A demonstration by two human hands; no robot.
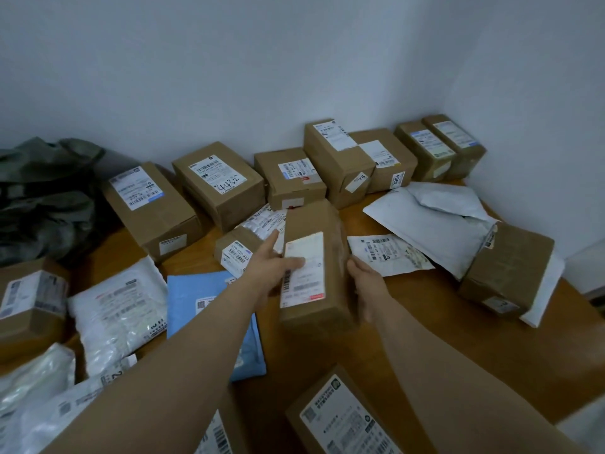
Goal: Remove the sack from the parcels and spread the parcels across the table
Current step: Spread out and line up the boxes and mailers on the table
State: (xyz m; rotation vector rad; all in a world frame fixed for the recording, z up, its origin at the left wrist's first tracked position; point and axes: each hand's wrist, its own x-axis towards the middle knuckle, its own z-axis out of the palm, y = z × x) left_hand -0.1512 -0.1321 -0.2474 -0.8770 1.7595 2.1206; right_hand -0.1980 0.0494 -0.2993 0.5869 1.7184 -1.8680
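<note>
Both forearms reach over a labelled carton [340, 417] at the near edge of the table [425, 309].
Between them, a tall brown parcel [314, 263] is clasped: left hand [273, 268] on its label face, right hand [366, 283] against its right side. Crumpled dark sack [42, 198] lies far left, apart from the spread parcels.

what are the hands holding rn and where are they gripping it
Both hands hold one brown cardboard box above the table. The left hand grips its left side, thumb across the label; the right hand grips its right side.
</note>
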